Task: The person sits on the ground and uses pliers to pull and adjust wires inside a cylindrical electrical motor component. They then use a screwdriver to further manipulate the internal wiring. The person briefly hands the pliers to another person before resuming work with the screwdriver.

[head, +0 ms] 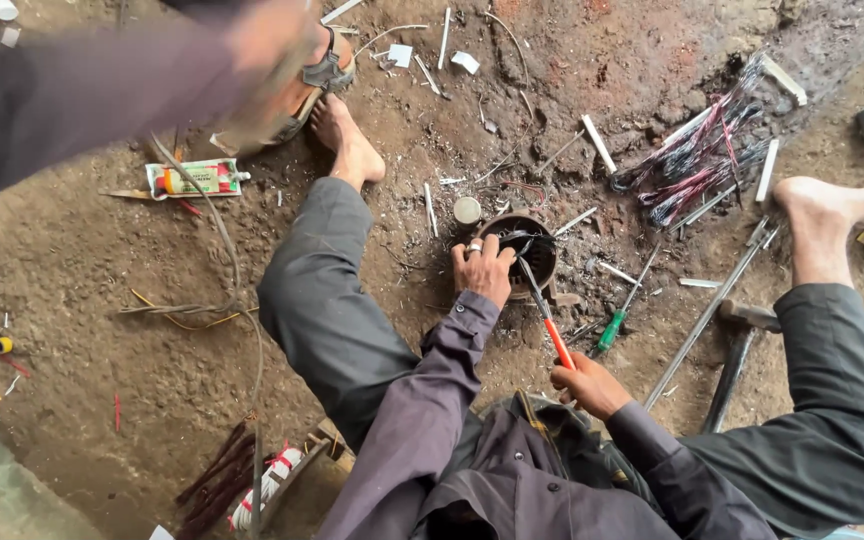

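Blurred sleeve and arm [82, 85] across upper left; round housing [532, 255] partly hidden behind left hand [482, 270].

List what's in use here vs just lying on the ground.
In use:
- left hand on the round dark housing
- right hand holding the red-handled tool, tip in the housing

Lying about:
- green-handled screwdriver
- hammer
- wire bundle
- glue tube
- long metal rod
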